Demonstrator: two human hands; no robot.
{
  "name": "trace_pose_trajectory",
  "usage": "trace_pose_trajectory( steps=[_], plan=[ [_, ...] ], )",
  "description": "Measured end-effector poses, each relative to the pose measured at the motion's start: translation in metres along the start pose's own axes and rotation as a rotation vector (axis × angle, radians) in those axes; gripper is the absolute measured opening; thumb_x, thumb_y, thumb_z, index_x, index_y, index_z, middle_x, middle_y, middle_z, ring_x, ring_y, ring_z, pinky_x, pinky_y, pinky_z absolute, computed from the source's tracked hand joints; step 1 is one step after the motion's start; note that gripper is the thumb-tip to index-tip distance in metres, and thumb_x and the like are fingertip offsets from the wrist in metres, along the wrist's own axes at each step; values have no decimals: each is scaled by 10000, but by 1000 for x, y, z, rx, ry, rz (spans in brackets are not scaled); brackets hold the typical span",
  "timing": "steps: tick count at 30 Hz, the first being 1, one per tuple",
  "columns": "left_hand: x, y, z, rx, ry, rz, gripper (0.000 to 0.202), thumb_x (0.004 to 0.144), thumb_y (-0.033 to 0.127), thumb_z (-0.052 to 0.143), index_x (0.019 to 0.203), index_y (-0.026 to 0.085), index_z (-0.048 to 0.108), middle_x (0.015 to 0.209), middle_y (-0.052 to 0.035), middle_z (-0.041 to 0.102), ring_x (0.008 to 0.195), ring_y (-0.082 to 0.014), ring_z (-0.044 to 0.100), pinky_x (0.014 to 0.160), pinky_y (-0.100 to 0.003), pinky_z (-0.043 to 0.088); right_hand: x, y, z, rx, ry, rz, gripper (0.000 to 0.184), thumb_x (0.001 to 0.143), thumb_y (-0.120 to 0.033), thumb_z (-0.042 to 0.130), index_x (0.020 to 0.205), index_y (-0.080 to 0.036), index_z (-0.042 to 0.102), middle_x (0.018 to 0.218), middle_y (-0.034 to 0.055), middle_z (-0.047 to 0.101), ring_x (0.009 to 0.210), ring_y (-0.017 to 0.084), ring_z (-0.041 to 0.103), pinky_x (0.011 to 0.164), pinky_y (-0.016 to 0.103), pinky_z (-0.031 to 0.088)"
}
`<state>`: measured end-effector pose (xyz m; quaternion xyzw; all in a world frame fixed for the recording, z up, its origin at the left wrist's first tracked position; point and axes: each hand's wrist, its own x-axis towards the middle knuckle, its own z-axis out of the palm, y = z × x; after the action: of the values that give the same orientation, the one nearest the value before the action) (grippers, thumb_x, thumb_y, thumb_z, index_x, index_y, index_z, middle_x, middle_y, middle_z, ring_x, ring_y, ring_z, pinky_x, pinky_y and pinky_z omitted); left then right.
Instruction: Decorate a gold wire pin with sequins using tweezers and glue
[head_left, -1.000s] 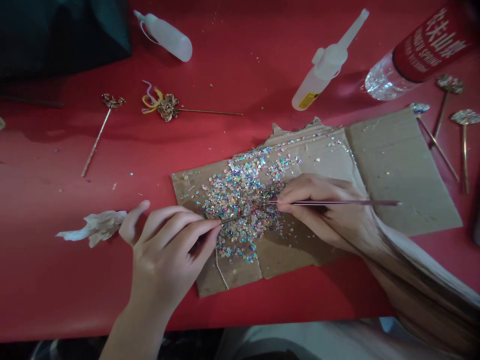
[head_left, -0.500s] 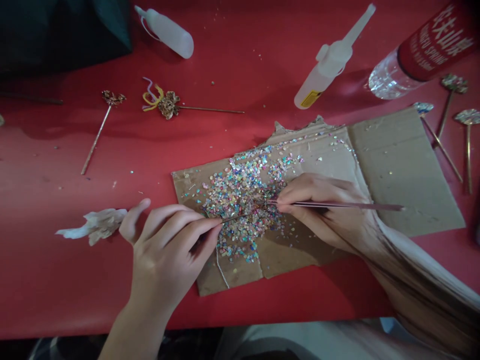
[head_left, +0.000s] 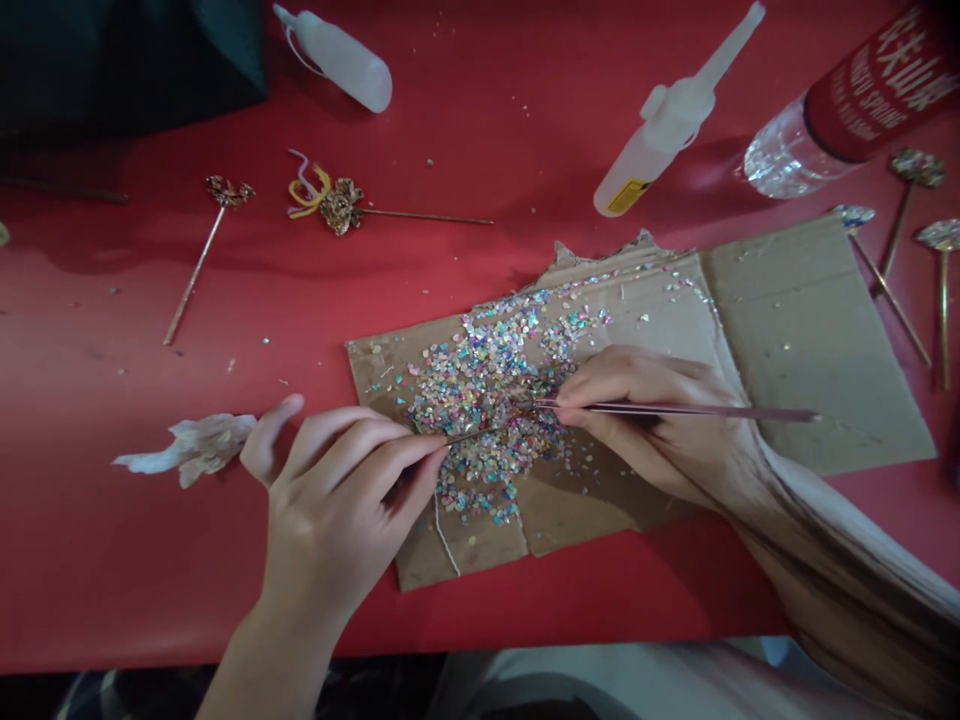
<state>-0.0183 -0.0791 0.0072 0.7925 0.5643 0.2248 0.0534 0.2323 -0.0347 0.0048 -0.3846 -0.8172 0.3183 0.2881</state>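
Observation:
My left hand (head_left: 337,500) pinches a thin metal rod (head_left: 472,435), whose tip reaches into a heap of multicoloured sequin flakes (head_left: 480,385). My right hand (head_left: 645,425) holds long rose-gold tweezers (head_left: 675,409) with their points at the same spot, close to the rod's tip. The flakes lie scattered across a torn corrugated cardboard sheet (head_left: 817,340). Where the two tools meet, the exact contact is too small to tell.
The red table (head_left: 112,400) holds several gold-topped sticks (head_left: 199,275), two white glue bottles (head_left: 660,130) (head_left: 341,70), a red-labelled water bottle (head_left: 847,110) and crumpled tissue (head_left: 199,448) beside my left hand. A dark bag (head_left: 112,60) sits at the far left.
The view drifts slightly, so the table items sit a little further right. Both hands and their tools stay almost in place.

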Motion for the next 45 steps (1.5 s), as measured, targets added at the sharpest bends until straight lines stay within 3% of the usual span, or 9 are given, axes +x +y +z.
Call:
trace_pose_trajectory(
  steps=[9, 17, 22, 31, 37, 45],
  plan=[
    [-1, -3, 0, 16, -3, 48, 110, 772, 191, 698, 778, 282, 637, 728, 48, 670, 793, -174, 603, 947, -438, 397, -1, -2, -2, -1, 36, 72, 32, 860, -191, 585, 856, -222, 577, 780, 14, 668, 733, 143, 635, 636, 286, 486],
    [-1, -4, 0, 17, -1, 66, 102, 766, 191, 704, 776, 273, 645, 738, 49, 671, 796, -175, 604, 993, -485, 365, -1, -3, -2, -57, 7, 88, 18, 867, -218, 576, 849, -215, 574, 787, 17, 675, 748, 155, 644, 643, 291, 483],
    [-1, -3, 0, 22, -4, 7, 106, 790, 204, 679, 760, 297, 639, 726, 58, 674, 798, -173, 621, 1003, -481, 365, 1, -4, -2, -63, -2, 99, 39, 868, -240, 573, 837, -218, 583, 785, 13, 679, 752, 160, 645, 662, 296, 492],
    [-2, 0, 0, -4, -5, -43, 116, 830, 219, 613, 764, 311, 639, 732, 57, 671, 817, -178, 626, 1018, -513, 345, -3, 0, -2, -20, 15, 74, 116, 841, -160, 588, 909, -252, 604, 830, 14, 681, 755, 152, 643, 660, 292, 509],
    [-2, -3, -1, 3, -24, 32, 89, 789, 209, 677, 802, 291, 643, 746, 59, 676, 807, -174, 616, 966, -472, 397, -4, 0, -2, -8, 23, 64, 143, 835, -147, 594, 920, -261, 601, 838, 16, 675, 784, 159, 640, 674, 295, 515],
    [-2, -4, 1, 18, 2, 27, 101, 790, 210, 679, 798, 305, 644, 740, 57, 678, 807, -180, 616, 995, -501, 358, -3, 0, -3, 7, 30, 59, 116, 834, -142, 595, 889, -244, 595, 810, 11, 676, 746, 145, 637, 671, 296, 510]
  ],
)
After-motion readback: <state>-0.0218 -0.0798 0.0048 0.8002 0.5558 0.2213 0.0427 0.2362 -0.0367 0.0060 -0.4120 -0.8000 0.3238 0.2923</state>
